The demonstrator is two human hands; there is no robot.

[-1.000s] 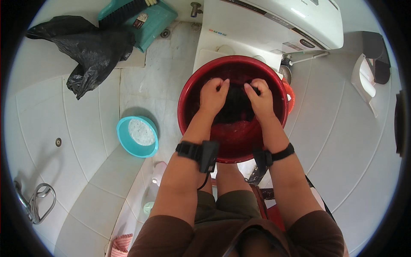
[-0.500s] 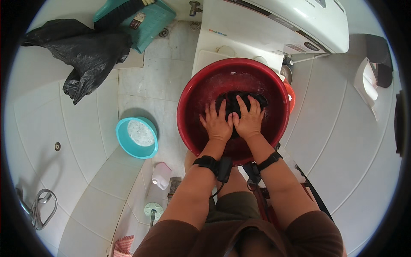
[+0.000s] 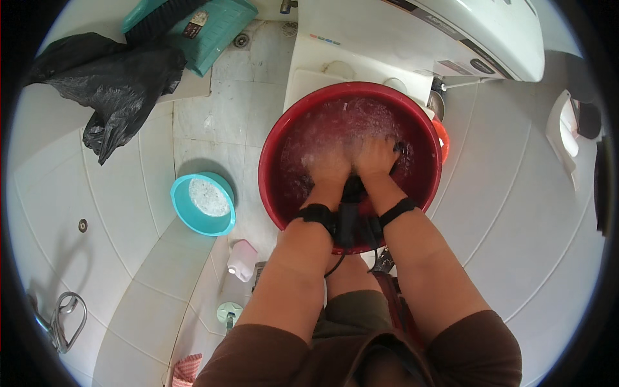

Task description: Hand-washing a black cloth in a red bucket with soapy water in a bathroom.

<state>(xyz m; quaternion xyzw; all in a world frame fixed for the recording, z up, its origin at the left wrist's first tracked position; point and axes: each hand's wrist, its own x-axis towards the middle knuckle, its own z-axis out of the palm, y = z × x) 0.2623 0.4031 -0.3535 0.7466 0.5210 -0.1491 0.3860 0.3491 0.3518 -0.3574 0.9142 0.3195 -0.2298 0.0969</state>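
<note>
A large dark red basin (image 3: 274, 213) stands in front of me, holding churning, bubbly water. Soaked black cloth (image 3: 353, 188) lies in it, showing between my wrists and beside the fingers on the right. My left hand (image 3: 329, 164) is sunk in the water on the cloth, its fingers hidden by froth. Close beside it, my right hand (image 3: 376, 157) presses down on the cloth; its back shows, but the fingertips are under water. Each wrist wears a black strap with a small device.
A white washing machine (image 3: 387, 45) stands beyond the basin. To the left are a turquoise basin (image 3: 184, 213) of suds, a pink-white jug (image 3: 242, 260), a black plastic bag (image 3: 122, 84) and a green dustpan (image 3: 216, 32). An orange-red rim (image 3: 441, 138) shows at the right.
Both hands have pushed down from lying spread on the black cloth into the basin. Water has surged up around them, covering the fingers and most of the cloth.
</note>
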